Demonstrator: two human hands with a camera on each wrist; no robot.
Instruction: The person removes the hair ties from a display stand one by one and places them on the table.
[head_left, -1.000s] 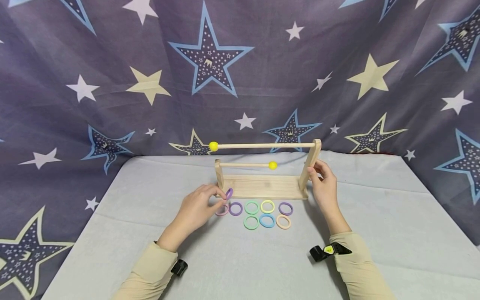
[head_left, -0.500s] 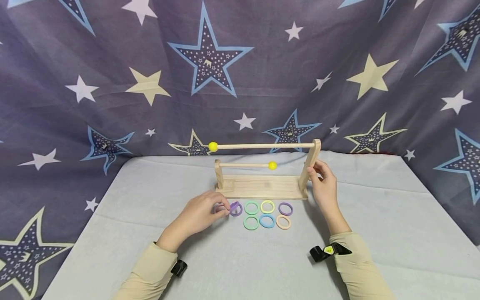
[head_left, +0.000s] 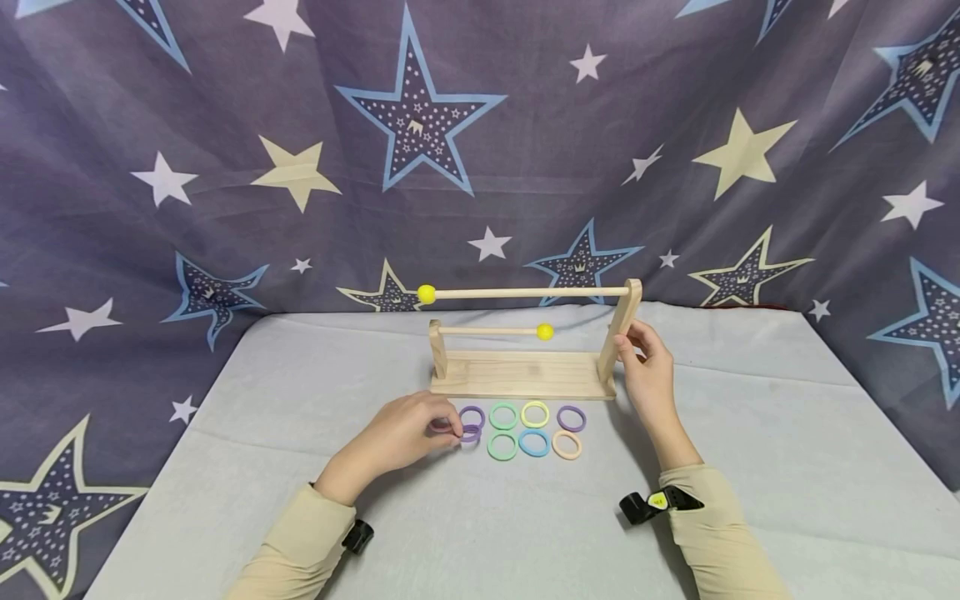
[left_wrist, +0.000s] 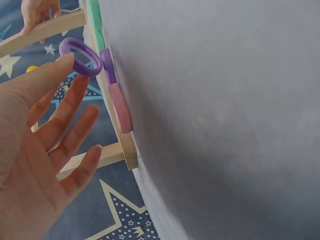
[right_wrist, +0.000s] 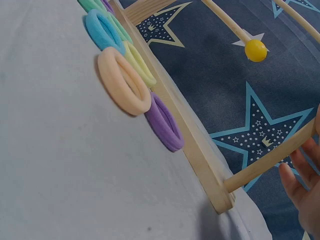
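My left hand [head_left: 401,432] pinches a purple hair tie [left_wrist: 89,71] between thumb and index finger, with the other fingers spread in the left wrist view. It hovers just in front of another purple hair tie [left_wrist: 108,67] on the table. Beside that lies a pink hair tie [left_wrist: 121,109], partly hidden by the hand in the head view. At the right, my right hand [head_left: 651,372] grips the tall upright [head_left: 621,333] of a wooden rack [head_left: 525,379], thumb on the near side. Two bare rods with yellow end balls [head_left: 545,332] extend from the rack's uprights.
Along the rack's front edge lie green hair ties [head_left: 502,457], a yellow one [right_wrist: 142,70], a blue one [right_wrist: 97,32], a peach one [right_wrist: 112,82] and another purple one [right_wrist: 162,130]. Behind the pale cloth-covered table [head_left: 555,533] hangs a star-patterned curtain [head_left: 525,192].
From beside the rack's short upright, my left hand has moved toward me and slightly right, carrying the purple hair tie lower, past the one on the table. My right hand stays on the upright.
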